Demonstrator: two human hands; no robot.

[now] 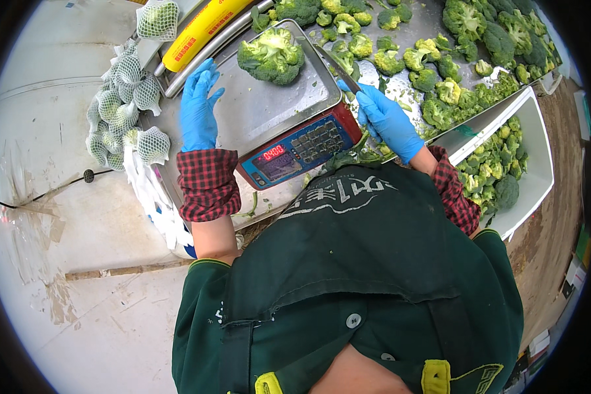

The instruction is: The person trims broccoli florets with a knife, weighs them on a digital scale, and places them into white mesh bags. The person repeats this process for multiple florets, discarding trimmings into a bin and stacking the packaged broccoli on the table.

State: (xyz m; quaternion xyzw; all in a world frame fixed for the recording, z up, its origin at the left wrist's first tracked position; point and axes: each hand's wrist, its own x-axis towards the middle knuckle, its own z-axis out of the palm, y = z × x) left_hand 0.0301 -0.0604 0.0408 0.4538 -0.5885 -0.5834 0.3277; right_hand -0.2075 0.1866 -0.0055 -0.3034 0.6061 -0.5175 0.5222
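Note:
A broccoli head [272, 55], cut stem side up, rests on the steel pan [271, 115] of a red and blue electronic scale [300, 150] with a lit red display. My left hand [199, 106], in a blue glove, is raised at the pan's left edge with its fingers apart and nothing in them. To the right of the scale, my right hand [386, 115], also gloved in blue, grips a knife [340, 71]. The blade points up and left, past the pan's right rim, over cut broccoli florets [360, 46].
Broccoli heads [502, 37] are heaped at the steel table's far right. A white bin [539, 162] of florets stands at the right. Netted broccoli pieces [123, 106] and white netting [152, 197] hang at the left edge. A yellow film roll [197, 34] lies beyond my left hand.

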